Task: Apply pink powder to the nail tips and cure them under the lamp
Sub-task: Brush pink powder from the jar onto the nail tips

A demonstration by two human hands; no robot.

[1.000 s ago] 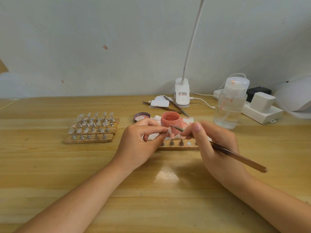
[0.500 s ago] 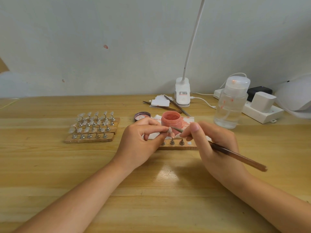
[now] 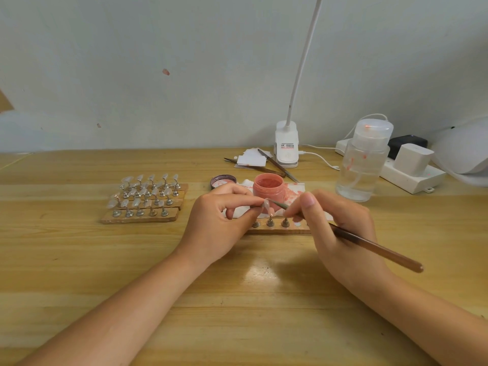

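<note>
My left hand (image 3: 220,217) pinches a pale nail tip (image 3: 267,205) on its small stand between thumb and forefinger. My right hand (image 3: 340,228) holds a brown brush (image 3: 375,248) like a pen, and the brush's tip touches the nail tip. Just behind them stands an open jar of pink powder (image 3: 268,186) on a stained white paper (image 3: 294,191). Under my fingers lies a wooden strip (image 3: 280,228) with metal stand bases. Part of the white curing lamp (image 3: 464,151) shows at the far right edge.
A wooden holder (image 3: 144,204) with several clear nail tips on metal stands sits to the left. The jar's lid (image 3: 223,180) lies by the jar. A clear pump bottle (image 3: 363,162), a power strip (image 3: 412,175), a clip desk lamp (image 3: 286,147) and spare tools (image 3: 266,167) line the back.
Both hands stay almost in place over the wooden strip. The brush tip has shifted slightly against the nail tip.
</note>
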